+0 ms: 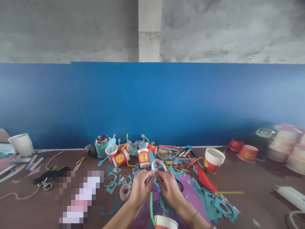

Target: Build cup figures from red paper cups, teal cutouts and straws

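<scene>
My left hand (143, 183) and my right hand (170, 186) meet at the middle of the table, fingertips pinched together. Between them they hold a thin white-and-pink strip (160, 162) curved into a loop, its ends hidden by my fingers. Close to my body, below my hands, stands a red-and-white paper cup (166, 222) with a green pipe cleaner or straw (152, 208) rising beside it. Purple paper (188, 194) lies beneath my hands. A roll of clear tape (125, 192) rests just left of my left hand.
Decorated paper cups (144, 158) and a teal thermos (102, 147) stand at the back. Teal paper scraps (221, 205) spread around, with a red pouch-like thing (205, 178) nearby. Another paper cup (213, 160) stands right. A blue panel (152, 101) borders the table.
</scene>
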`<state>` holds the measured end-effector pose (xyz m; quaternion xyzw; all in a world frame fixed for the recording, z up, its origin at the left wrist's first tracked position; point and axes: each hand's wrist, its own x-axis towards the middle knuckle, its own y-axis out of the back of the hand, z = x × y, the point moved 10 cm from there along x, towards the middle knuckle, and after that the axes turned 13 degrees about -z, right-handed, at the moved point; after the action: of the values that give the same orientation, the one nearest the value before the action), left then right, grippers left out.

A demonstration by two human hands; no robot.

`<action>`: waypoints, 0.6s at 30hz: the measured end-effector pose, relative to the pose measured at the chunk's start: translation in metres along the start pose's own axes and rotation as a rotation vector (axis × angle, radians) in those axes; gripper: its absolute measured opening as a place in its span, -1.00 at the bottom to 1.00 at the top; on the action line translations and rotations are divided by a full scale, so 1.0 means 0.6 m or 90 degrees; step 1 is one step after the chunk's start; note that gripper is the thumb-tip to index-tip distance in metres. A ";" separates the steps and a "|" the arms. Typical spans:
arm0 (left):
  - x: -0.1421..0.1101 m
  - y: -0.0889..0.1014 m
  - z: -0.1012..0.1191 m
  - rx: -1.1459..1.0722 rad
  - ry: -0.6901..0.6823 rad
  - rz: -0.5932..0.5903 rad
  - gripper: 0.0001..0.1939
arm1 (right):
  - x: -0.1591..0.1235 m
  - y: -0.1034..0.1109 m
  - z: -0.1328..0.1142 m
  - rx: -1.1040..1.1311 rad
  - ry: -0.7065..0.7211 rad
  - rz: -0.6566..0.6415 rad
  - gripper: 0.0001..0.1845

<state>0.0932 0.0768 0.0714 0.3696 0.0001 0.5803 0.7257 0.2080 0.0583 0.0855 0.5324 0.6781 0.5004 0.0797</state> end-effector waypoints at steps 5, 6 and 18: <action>0.001 0.006 -0.013 -0.031 0.058 0.023 -0.86 | 0.006 -0.002 -0.010 0.009 0.017 -0.025 -0.73; 0.001 0.005 -0.016 -0.037 0.065 0.022 -0.88 | 0.007 -0.003 -0.011 0.014 0.017 -0.026 -0.73; 0.002 -0.009 -0.001 -0.031 0.021 -0.027 -0.86 | 0.004 0.000 0.017 0.085 -0.038 0.029 -0.70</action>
<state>0.0980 0.0777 0.0686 0.3418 0.0058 0.5706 0.7467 0.2135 0.0662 0.0818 0.5662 0.6951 0.4398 0.0530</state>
